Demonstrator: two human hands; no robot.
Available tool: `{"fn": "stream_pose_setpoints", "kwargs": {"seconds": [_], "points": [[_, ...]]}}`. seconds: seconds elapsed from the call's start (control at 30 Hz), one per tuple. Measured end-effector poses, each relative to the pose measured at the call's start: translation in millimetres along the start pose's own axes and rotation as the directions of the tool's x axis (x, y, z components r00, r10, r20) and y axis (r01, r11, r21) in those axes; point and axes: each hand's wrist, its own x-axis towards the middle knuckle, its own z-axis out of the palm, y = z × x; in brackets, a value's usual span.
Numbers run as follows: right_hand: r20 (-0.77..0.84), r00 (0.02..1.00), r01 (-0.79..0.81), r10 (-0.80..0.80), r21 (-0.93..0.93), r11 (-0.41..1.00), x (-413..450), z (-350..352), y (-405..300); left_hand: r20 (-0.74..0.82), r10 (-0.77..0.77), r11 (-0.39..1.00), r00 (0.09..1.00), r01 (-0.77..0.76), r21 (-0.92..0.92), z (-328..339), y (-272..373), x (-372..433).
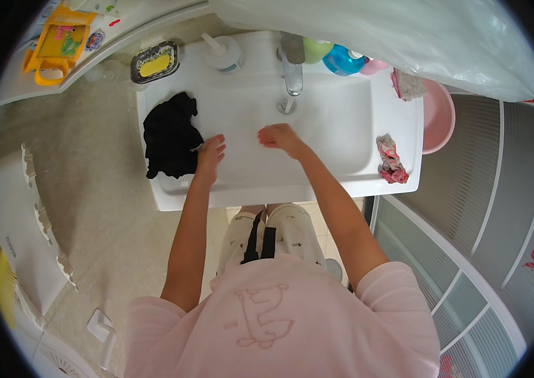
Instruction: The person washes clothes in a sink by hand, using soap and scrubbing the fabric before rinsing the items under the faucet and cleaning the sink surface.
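A crumpled black cloth [172, 137] lies at the left side of the white sink [248, 186]. Beside its right edge is my left hand [211, 153], fingers apart and nothing seen in it. My right hand [280, 138] hovers over the basin, below the metal faucet [293, 71], its fingers together and slightly bent; whether anything lies under them cannot be seen. The drain [286, 106] sits beneath the spout. On the sink's right ledge lies a twisted pink and grey cloth [392, 159], and another pink and grey cloth [407, 85] rests at the back right corner.
A soap dish [137, 71] with a yellow soap bar [155, 65] and a white pump bottle [224, 54] stand behind the sink's left half. A blue bottle [342, 60] is right of the faucet. A pink basin [439, 118] is at the right, under hanging translucent plastic [389, 33].
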Motion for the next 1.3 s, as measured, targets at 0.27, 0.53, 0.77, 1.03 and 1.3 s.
{"fn": "stream_pose_setpoints", "kwargs": {"seconds": [0.27,0.53,0.77,1.03,1.3], "points": [[-0.301,0.948,0.284,-0.101,0.661,0.694,55.9,-7.5,-32.2,0.029,-0.144,0.989,0.989,0.145,-0.036,19.0,-57.5,22.2],[-0.413,0.749,0.277,-0.517,0.905,-0.322,23.2,-61.0,-24.7,0.386,-0.064,0.908,0.92,0.214,-0.36,99.1,1.2,72.2],[-0.603,0.784,0.614,0.147,0.722,-0.318,-48.8,-47.8,34.9,0.604,0.018,0.919,0.797,0.225,-0.323,253.9,34.5,57.2],[-0.466,0.866,0.499,-0.18,0.827,0.258,-0.1,-47.6,17.8,0.589,-0.058,0.953,0.806,0.22,-0.207,184.3,20.8,34.7],[-0.484,0.83,0.513,-0.277,0.466,0.721,-21.5,-2.9,-93.8,0.331,-0.04,0.894,0.943,0.182,-0.409,100.9,44.4,58.2]]}}
